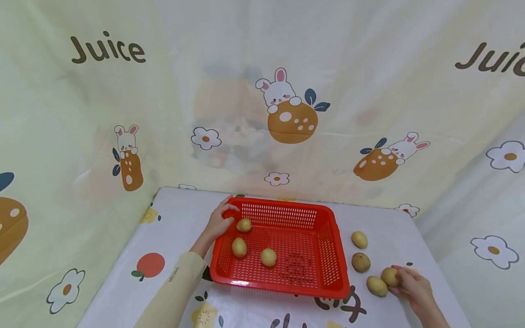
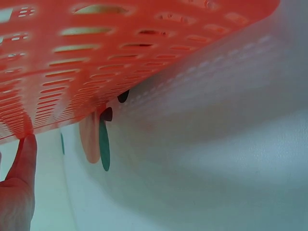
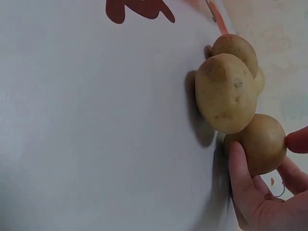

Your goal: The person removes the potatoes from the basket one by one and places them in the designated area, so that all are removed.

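Observation:
A red plastic basket [image 1: 283,290] with slotted walls stands on the table, with three potatoes lying loose toward its left side. My left hand [image 1: 219,222] grips its left rim near the far corner. From the left wrist, a digit presses against the slotted outer wall [image 2: 168,43]. To the right of the basket, my right hand [image 1: 415,289] holds a round potato [image 3: 263,144] between thumb and fingers. Close beside that one lies a paler oval potato [image 1: 377,286]. Farther back are a browner potato [image 1: 361,262] and another yellow potato [image 1: 359,239].
A white printed cloth [image 1: 164,214] covers the table, with fruit and flower pictures on it. Behind and on both sides hang pale curtains [image 1: 176,91] printed with rabbits and flowers. The basket takes up the table's middle, its right wall between the loose potatoes and those inside.

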{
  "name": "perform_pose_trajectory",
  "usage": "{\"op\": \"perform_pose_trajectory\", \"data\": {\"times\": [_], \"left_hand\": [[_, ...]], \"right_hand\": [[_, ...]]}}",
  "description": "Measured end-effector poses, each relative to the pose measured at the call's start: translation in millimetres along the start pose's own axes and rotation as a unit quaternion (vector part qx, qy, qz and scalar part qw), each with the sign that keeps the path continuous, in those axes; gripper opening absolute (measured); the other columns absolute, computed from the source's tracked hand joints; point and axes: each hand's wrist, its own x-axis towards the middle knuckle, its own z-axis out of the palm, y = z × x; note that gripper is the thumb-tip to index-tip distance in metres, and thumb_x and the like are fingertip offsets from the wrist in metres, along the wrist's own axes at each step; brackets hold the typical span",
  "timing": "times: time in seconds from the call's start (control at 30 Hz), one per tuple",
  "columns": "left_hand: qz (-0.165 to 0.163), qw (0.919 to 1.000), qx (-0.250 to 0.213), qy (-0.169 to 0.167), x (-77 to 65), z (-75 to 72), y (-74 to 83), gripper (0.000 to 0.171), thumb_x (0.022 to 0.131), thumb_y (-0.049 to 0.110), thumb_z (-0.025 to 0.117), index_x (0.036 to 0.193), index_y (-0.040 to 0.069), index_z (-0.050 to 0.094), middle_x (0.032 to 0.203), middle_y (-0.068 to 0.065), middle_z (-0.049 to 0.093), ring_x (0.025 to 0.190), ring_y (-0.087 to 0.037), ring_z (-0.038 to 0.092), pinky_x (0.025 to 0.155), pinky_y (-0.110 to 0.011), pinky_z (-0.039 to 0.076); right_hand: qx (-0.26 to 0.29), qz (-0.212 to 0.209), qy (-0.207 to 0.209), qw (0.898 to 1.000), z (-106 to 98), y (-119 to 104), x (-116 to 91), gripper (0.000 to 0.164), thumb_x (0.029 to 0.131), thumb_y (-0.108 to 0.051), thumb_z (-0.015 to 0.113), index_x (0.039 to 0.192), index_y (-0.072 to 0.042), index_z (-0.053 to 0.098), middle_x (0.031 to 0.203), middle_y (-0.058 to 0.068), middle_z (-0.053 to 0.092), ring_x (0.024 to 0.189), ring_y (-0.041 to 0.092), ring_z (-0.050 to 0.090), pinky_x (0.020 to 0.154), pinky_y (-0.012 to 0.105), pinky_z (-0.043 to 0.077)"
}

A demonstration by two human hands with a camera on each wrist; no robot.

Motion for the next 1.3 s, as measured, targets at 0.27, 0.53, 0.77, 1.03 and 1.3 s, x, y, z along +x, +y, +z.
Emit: {"op": "perform_pose_trajectory", "data": {"times": [0.27,0.53,0.77,1.03,1.3], "left_hand": [[0.002,1.0000,-0.006,0.001,0.4,0.0,-0.4,0.028,0.082,-0.005,0.053,0.104,0.004,0.069,0.158,-0.007,0.033,0.146,-0.034,0.026,0.115,-0.055,0.024],[0.002,1.0000,-0.008,0.002,-0.1,-0.7,0.9,0.027,0.082,-0.005,0.053,0.103,0.003,0.068,0.158,-0.007,0.034,0.146,-0.033,0.026,0.116,-0.054,0.023],[-0.003,1.0000,-0.006,-0.001,-0.1,-0.6,0.9,0.028,0.082,-0.004,0.052,0.104,0.003,0.068,0.158,-0.006,0.033,0.146,-0.033,0.025,0.115,-0.055,0.023],[0.000,0.9999,-0.010,-0.003,0.7,-1.9,4.5,0.027,0.082,-0.004,0.051,0.103,0.002,0.068,0.159,-0.008,0.031,0.146,-0.034,0.024,0.115,-0.058,0.022],[-0.003,0.9999,-0.011,-0.006,-1.1,-1.4,3.3,0.027,0.082,-0.004,0.052,0.103,0.003,0.068,0.159,-0.008,0.031,0.147,-0.034,0.024,0.115,-0.056,0.021]], "right_hand": [[-0.047,-0.019,0.003,0.999,-1,1,2,0.025,0.094,-0.009,0.051,0.090,-0.019,0.073,0.089,-0.020,0.061,0.080,-0.002,0.062,0.078,0.029,0.058],[-0.092,-0.024,-0.011,0.995,-4,-3,3,0.023,0.095,-0.012,0.052,0.099,-0.019,0.074,0.093,-0.010,0.064,0.080,0.003,0.064,0.075,0.029,0.058],[-0.120,-0.035,-0.013,0.992,-3,-6,4,0.025,0.097,-0.016,0.051,0.107,-0.011,0.074,0.093,-0.011,0.064,0.080,0.001,0.062,0.077,0.029,0.057],[-0.128,-0.037,-0.003,0.991,2,-17,6,0.028,0.097,-0.018,0.051,0.110,-0.004,0.072,0.095,-0.006,0.065,0.082,0.001,0.062,0.078,0.030,0.058],[-0.129,-0.034,-0.011,0.991,6,-25,1,0.027,0.098,-0.017,0.052,0.111,-0.002,0.071,0.098,-0.003,0.065,0.083,0.003,0.063,0.078,0.031,0.058]]}}
